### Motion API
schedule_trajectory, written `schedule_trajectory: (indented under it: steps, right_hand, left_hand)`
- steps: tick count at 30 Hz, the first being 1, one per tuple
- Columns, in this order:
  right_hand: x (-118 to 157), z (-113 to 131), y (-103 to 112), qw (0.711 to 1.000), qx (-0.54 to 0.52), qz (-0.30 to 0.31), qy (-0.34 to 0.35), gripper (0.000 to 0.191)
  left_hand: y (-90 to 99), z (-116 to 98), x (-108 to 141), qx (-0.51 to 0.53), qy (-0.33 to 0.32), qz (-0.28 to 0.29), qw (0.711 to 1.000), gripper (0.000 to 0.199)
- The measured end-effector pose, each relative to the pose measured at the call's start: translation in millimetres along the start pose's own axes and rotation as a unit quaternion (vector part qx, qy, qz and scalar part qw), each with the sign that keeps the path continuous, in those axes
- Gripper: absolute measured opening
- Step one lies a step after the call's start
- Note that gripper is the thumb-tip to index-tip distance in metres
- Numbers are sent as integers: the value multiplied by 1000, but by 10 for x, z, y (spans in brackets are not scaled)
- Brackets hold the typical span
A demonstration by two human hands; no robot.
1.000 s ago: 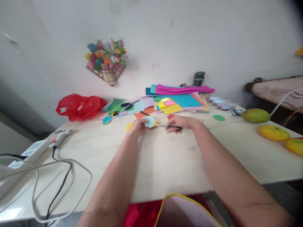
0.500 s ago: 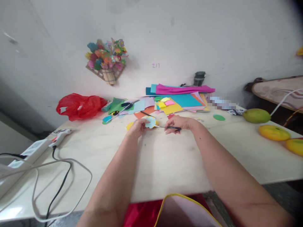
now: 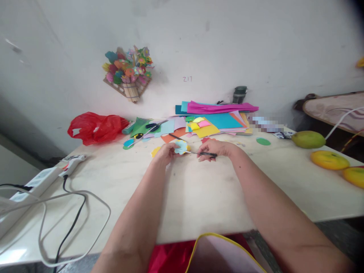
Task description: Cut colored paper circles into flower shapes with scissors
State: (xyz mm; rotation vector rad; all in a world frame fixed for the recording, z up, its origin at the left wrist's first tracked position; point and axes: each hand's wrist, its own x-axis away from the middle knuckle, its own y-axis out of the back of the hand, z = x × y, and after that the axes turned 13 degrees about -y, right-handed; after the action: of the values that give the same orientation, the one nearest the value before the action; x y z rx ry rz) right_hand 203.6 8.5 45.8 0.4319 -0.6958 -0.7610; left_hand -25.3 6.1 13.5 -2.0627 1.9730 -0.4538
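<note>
Between the fingers of my left hand (image 3: 167, 152) is a light blue paper flower shape (image 3: 181, 145). My right hand (image 3: 209, 150) is closed around the black handles of a pair of scissors (image 3: 207, 154), whose blades point left and lie across the blue paper. Part of a yellow paper shape (image 3: 188, 148) shows at the blue flower's right edge. Another yellow paper piece (image 3: 155, 151) lies on the table just left of my left hand. A red paper piece (image 3: 204, 140) is partly hidden behind my right hand.
Coloured paper sheets (image 3: 224, 120) and a second pair of scissors (image 3: 152, 126) lie along the back. A red plastic bag (image 3: 98, 128) is at the left, above a glue gun (image 3: 72, 165) and looped cables. Mango-like fruits (image 3: 329, 159) sit at the right.
The scissor blades reach slightly farther left across the light blue paper. Both hands have otherwise stayed in nearly the same place.
</note>
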Motion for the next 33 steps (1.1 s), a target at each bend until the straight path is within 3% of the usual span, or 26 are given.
schedule_trajectory:
  steps: [13, 33]
  right_hand:
    - [-43, -29, -2, 1000, 2, -1, 14, 49]
    - [-38, -27, -8, 1000, -1, -6, 18, 45]
  left_hand:
    - [31, 21, -32, 0, 0, 14, 1000, 13]
    - [-32, -27, 19, 0, 14, -28, 999, 12]
